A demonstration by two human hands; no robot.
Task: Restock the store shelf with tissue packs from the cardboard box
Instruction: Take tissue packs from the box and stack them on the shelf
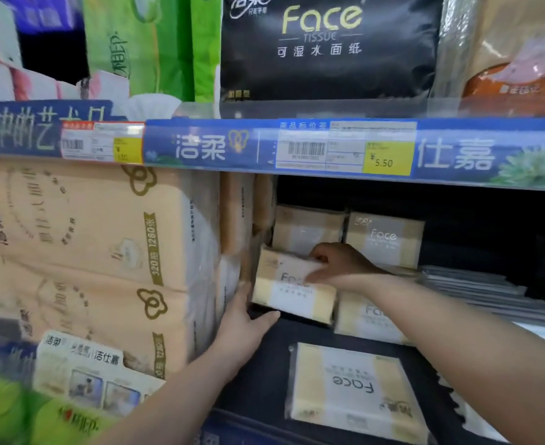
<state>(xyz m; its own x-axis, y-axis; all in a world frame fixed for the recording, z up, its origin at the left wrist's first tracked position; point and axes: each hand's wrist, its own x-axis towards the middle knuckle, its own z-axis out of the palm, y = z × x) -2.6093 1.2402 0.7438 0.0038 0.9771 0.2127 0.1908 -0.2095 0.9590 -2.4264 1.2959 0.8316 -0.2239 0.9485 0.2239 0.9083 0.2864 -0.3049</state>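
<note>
- Sliding a tissue pack point(292, 284) into the lower bay of the shelf point(274, 364), tilted and not yet seated, bottom edge just above the shelf floor
- Gripping it with the right hand point(335, 264), fingers curled over the top edge, thumb across the printed front
- Steadying at the pack's left edge with the left hand point(245, 319), fingers fairly straight and pointing up, thumb stretched beneath the pack, holding nothing
- Already stocked, by the look of it: upright packs point(385, 239) side by side at the back, plus a front pack point(364, 316) standing under the right forearm
- Still to stand up: a flat pack point(354, 390) lying near the shelf's front edge, print upside down
- Plenty of dark room right of the back row, so probably less than half done
- No sight of the cardboard box, so no telling how many remain
- Hemmed in on the left by a big beige bundle point(88, 252), on the right by a grey stack point(476, 290), overhead by the blue price strip point(361, 149)
</note>
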